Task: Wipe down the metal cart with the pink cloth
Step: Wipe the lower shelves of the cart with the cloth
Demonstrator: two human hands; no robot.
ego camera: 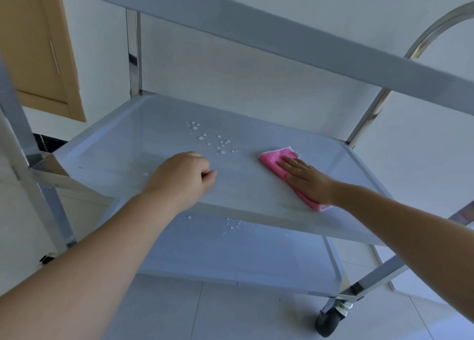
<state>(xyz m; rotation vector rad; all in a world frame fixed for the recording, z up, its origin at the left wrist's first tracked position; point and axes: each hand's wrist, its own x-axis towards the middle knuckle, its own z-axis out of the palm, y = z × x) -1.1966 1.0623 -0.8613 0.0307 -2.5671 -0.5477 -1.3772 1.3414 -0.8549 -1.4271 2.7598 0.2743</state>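
The metal cart's middle shelf (pixel 143 134) fills the centre of the view. Several water drops (pixel 207 138) lie on it towards the back. A folded pink cloth (pixel 273 158) lies flat on the right part of the shelf. My right hand (pixel 306 178) presses on the cloth with straight fingers. My left hand (pixel 183 176) rests on the shelf near its front edge, fingers curled into a loose fist, holding nothing.
The cart's top shelf rim (pixel 282 39) crosses overhead. The lower shelf (pixel 230 252) below carries a few drops. An upright post (pixel 134 52) stands at the back left, a curved handle (pixel 425 39) at the right, a caster wheel (pixel 329 319) on the tiled floor. A wooden door (pixel 33 52) is at left.
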